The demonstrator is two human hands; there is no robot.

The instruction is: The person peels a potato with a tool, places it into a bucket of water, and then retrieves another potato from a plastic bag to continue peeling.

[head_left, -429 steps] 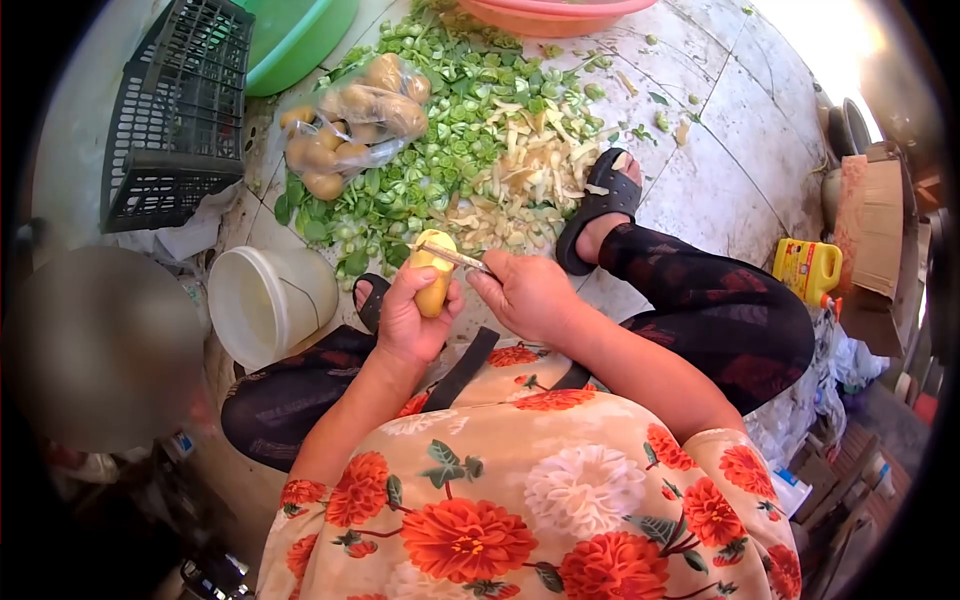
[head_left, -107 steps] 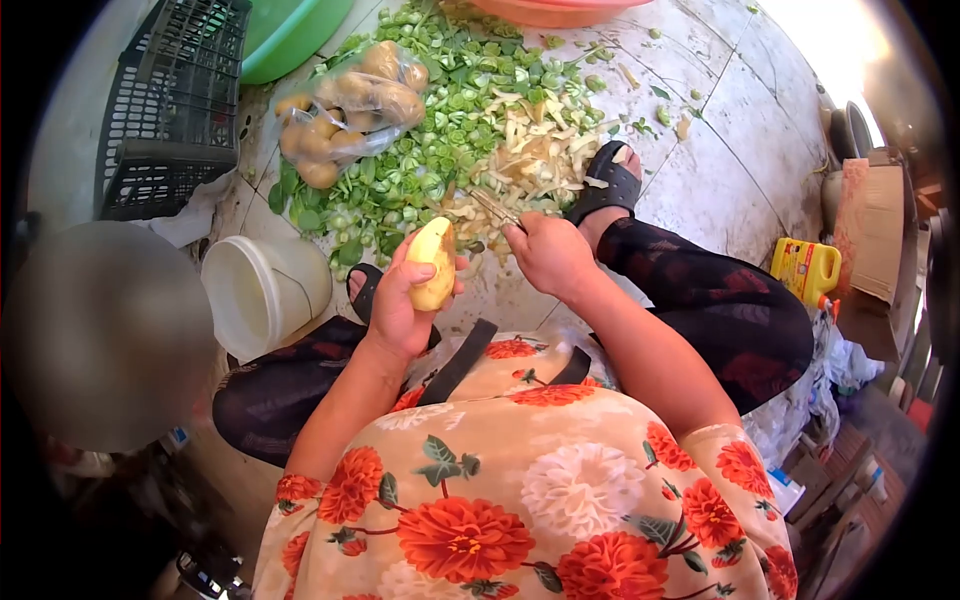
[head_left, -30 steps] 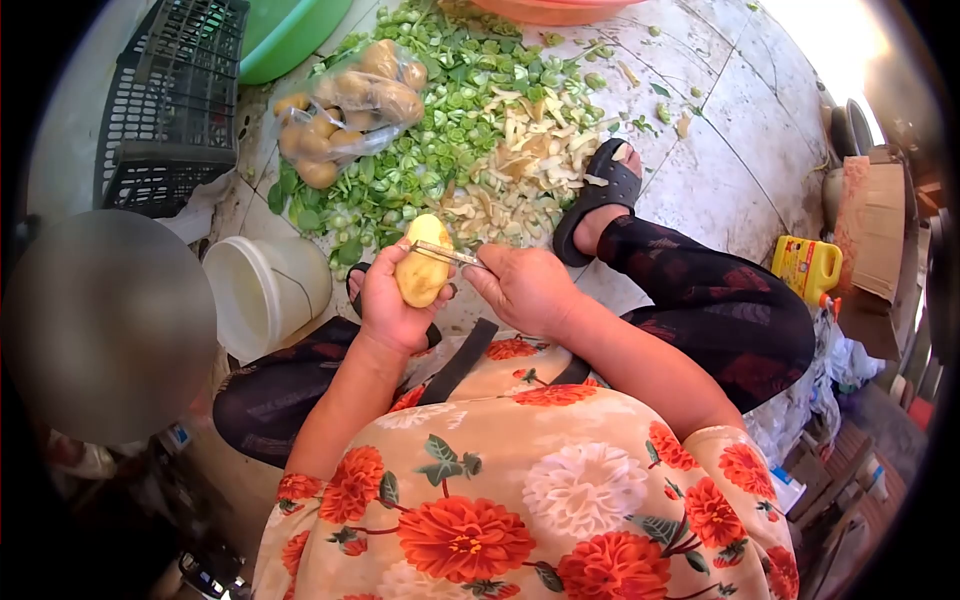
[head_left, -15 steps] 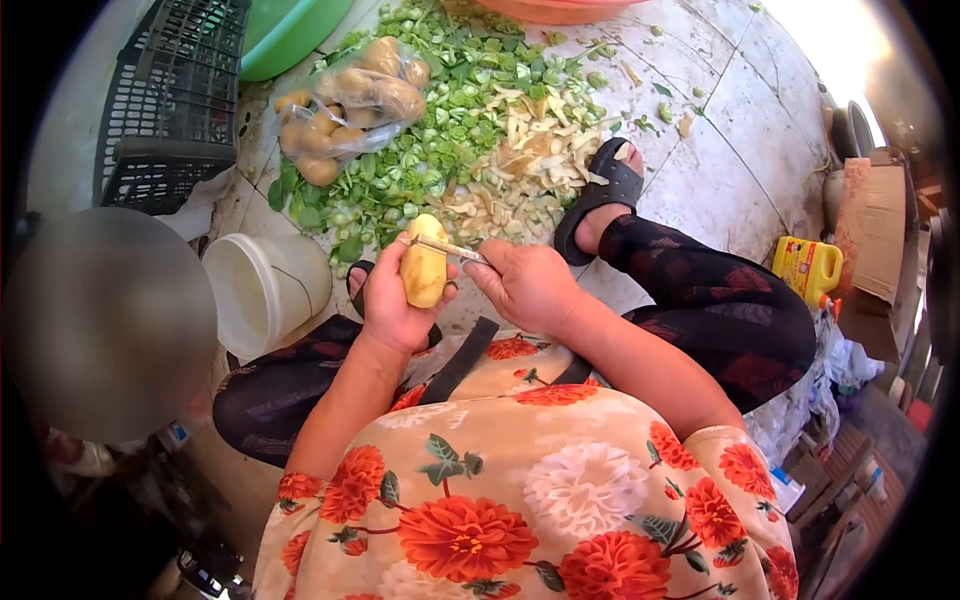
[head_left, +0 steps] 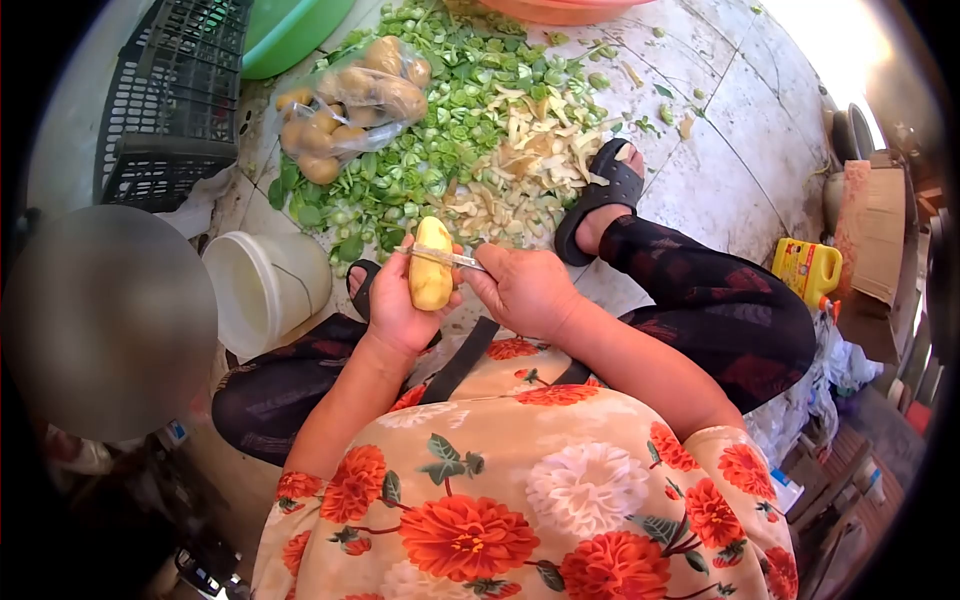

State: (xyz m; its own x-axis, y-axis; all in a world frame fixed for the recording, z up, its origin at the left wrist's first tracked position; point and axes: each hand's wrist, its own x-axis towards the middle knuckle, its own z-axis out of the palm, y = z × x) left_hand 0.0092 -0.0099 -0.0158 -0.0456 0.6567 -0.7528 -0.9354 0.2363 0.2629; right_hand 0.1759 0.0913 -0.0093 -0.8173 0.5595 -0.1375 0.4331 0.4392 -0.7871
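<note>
A mostly peeled yellow potato [head_left: 431,285] stands lengthwise in my left hand [head_left: 396,305], the fingers wrapped round its sides. My right hand [head_left: 530,288] is closed on the handle of a peeler [head_left: 447,257], whose metal head lies across the middle of the potato. Beyond my hands, a heap of pale peelings [head_left: 535,150] rests on the floor against chopped green leaves and stalks [head_left: 450,110]. A clear plastic bag of unpeeled potatoes [head_left: 350,105] sits on the greens to the upper left.
A white bucket [head_left: 240,290] stands by my left knee, with a black plastic crate [head_left: 170,110] behind it. Green [head_left: 290,35] and orange [head_left: 560,10] basins are at the far edge. A yellow jug [head_left: 805,268] and cardboard [head_left: 875,235] stand at right. My sandalled feet flank the peelings.
The peeler has shifted slightly down along the potato and lies flatter across it. My left hand and the potato have moved a little to the right.
</note>
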